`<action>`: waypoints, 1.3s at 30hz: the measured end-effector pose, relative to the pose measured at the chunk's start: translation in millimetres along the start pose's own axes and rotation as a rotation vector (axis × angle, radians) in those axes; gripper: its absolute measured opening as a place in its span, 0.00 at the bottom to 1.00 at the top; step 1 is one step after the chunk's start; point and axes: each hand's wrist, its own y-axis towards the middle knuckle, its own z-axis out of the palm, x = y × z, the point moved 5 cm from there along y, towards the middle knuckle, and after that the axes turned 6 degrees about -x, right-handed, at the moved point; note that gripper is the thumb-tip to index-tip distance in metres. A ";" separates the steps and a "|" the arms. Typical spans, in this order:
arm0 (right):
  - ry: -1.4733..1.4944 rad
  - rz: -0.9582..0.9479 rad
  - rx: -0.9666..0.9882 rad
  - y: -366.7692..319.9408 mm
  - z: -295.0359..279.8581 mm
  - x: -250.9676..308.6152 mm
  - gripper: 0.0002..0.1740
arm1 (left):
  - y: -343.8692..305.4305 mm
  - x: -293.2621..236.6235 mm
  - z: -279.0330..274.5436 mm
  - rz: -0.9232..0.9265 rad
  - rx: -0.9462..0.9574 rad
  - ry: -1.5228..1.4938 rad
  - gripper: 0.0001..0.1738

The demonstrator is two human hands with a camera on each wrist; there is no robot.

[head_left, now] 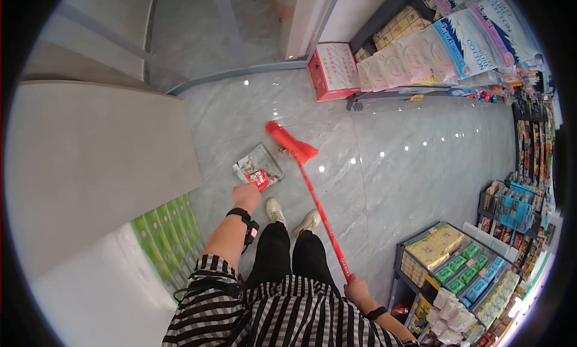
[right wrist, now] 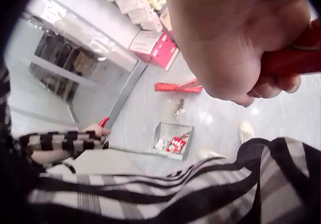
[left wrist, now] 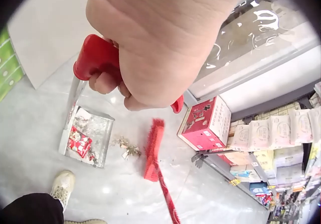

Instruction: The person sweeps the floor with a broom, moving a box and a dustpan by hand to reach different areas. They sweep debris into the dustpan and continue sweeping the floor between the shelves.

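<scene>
On glossy grey tiled floor (head_left: 409, 184): clear-walled square dustpan (left wrist: 104, 136) holding red printed wrapper (left wrist: 80, 142); loose debris (left wrist: 129, 150) between it and red broom head (left wrist: 154, 151). Left hand (head_left: 246, 196) curled round red dustpan handle (left wrist: 98, 58); right hand (head_left: 359, 290), round red broomstick (head_left: 321, 211).

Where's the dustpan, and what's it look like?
On the grey floor, look just ahead of the shoes. The dustpan is the silvery, squarish tray below the person's left hand. Unlike the red broom across the dirt, it holds a red wrapper.

The glossy grey floor (head_left: 415, 166) bears a dustpan (left wrist: 102, 129); loose debris (left wrist: 128, 149) lies just beside it. A red box (head_left: 334, 71) stands at the floor's edge
</scene>
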 end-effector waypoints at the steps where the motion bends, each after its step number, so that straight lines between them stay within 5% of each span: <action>1: -0.008 -0.004 0.002 -6.0 0.1 -5.5 0.14 | -6.4 -0.7 2.8 -0.006 0.002 -0.006 0.13; 6: 0.012 -0.242 0.080 -38.8 -27.4 -9.7 0.15 | -5.4 0.7 13.3 -0.043 0.001 -0.050 0.13; 12: -0.161 -0.160 0.023 -54.5 -60.7 -14.1 0.14 | -13.2 23.2 14.3 -0.018 0.023 -0.057 0.13; 20: -0.188 -0.122 -0.190 56.2 -72.0 17.0 0.10 | -15.9 40.0 -4.0 -0.013 0.065 -0.004 0.13; 27: -0.155 -0.250 0.047 29.0 -34.9 34.0 0.13 | -15.0 37.3 -1.5 -0.009 0.025 -0.019 0.13; 33: -0.008 -0.388 0.115 -30.4 -64.5 4.6 0.15 | -7.6 46.1 0.7 -0.046 0.077 -0.020 0.14; 39: -0.189 -0.141 -0.016 -23.7 -106.7 -1.4 0.15 | -19.3 61.2 5.5 0.002 0.108 0.011 0.13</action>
